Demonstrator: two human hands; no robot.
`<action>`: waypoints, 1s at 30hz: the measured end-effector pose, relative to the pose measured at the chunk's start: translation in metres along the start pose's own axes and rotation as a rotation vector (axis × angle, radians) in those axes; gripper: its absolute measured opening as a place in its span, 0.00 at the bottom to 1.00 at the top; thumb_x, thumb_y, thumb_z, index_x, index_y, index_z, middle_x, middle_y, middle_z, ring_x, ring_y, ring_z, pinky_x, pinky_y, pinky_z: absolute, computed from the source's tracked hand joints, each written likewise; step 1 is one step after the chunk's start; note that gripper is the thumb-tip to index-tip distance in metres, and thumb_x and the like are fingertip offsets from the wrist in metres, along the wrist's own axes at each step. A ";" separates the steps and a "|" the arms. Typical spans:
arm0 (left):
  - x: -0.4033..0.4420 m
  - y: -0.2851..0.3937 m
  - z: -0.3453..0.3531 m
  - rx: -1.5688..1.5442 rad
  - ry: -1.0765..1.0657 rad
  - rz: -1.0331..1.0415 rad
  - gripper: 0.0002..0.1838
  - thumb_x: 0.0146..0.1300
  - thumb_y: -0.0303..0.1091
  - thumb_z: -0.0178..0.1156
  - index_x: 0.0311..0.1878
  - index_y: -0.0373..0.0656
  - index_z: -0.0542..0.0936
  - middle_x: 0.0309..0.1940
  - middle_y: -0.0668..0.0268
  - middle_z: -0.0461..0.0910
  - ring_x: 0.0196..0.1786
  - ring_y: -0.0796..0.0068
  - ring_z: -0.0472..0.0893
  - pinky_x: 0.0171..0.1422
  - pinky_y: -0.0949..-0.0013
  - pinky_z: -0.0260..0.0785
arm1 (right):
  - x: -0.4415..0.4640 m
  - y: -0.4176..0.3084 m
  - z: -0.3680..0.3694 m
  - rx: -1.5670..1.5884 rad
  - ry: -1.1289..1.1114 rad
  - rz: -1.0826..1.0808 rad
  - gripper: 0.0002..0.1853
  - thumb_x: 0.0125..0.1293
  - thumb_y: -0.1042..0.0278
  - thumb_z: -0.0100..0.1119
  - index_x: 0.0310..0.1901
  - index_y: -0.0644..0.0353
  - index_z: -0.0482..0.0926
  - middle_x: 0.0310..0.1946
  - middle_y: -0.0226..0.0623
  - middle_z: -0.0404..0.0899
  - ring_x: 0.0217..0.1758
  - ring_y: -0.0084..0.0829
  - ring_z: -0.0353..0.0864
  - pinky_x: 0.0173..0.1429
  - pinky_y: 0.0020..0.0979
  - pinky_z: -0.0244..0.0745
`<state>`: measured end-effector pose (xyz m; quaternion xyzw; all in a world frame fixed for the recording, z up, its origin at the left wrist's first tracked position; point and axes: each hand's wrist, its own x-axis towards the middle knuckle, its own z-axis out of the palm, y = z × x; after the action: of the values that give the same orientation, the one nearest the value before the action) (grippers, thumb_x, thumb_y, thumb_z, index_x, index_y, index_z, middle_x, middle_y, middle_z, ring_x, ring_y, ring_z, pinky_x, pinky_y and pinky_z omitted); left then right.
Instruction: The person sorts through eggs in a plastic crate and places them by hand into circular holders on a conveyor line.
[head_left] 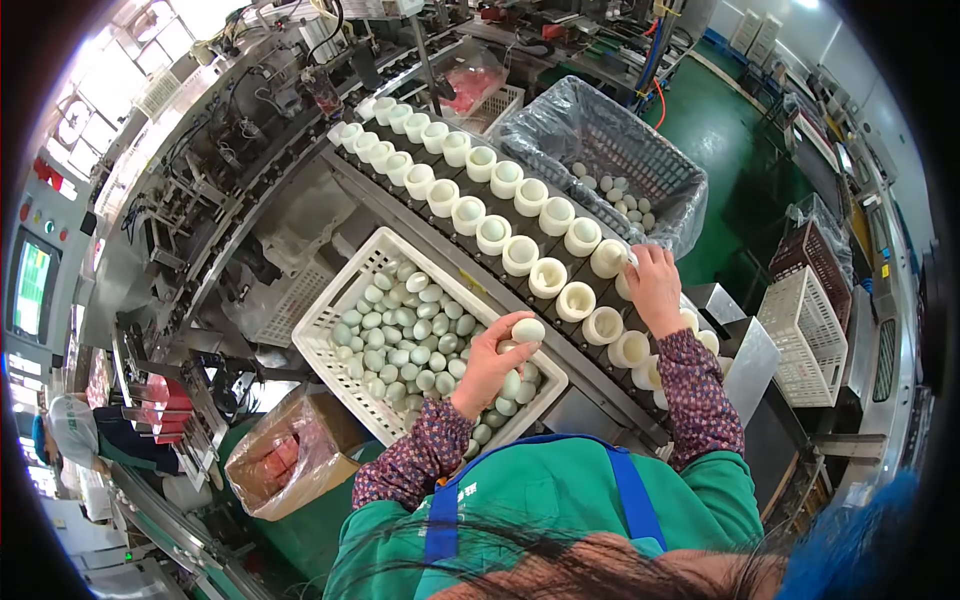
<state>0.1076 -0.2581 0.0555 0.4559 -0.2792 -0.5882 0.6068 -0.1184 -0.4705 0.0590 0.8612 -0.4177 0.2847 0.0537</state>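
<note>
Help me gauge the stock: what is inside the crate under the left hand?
The crate holds a heap of pale green eggs. Only the upper ones show; those beneath and the crate's floor are covered, and the left hand hides some too.

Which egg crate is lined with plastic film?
The far crate, beyond the cups, with fewer eggs; the white crate under the left hand shows no film.

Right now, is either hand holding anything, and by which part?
Left hand: a pale egg, held by the side toward the palm. Right hand: something whitish at the fingertips by the cups; too hidden to tell what or how.
</note>
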 end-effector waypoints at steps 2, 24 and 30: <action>0.000 -0.001 0.000 0.113 0.003 0.025 0.24 0.64 0.27 0.66 0.64 0.43 0.76 0.46 0.69 0.82 0.39 0.85 0.78 0.38 0.78 0.74 | 0.008 -0.036 -0.032 0.267 0.051 -0.037 0.12 0.62 0.70 0.65 0.47 0.60 0.80 0.42 0.43 0.81 0.49 0.46 0.78 0.49 0.42 0.76; 0.048 0.018 0.006 0.057 0.043 -0.153 0.17 0.71 0.34 0.58 0.60 0.42 0.75 0.47 0.60 0.81 0.39 0.69 0.81 0.37 0.69 0.77 | -0.036 -0.041 -0.027 2.337 -0.739 1.086 0.16 0.82 0.56 0.38 0.55 0.58 0.72 0.41 0.38 0.76 0.27 0.22 0.65 0.28 0.21 0.64; 0.107 0.021 0.017 1.137 0.082 0.624 0.17 0.64 0.31 0.64 0.54 0.40 0.77 0.48 0.57 0.78 0.45 0.58 0.82 0.48 0.57 0.75 | -0.034 -0.036 -0.029 2.279 -0.670 1.013 0.10 0.81 0.59 0.44 0.53 0.52 0.72 0.45 0.37 0.78 0.29 0.22 0.68 0.28 0.21 0.64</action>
<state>0.1183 -0.3674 0.0600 0.6257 -0.6429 -0.1270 0.4232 -0.1213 -0.4138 0.0702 0.1969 -0.2118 0.2385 -0.9271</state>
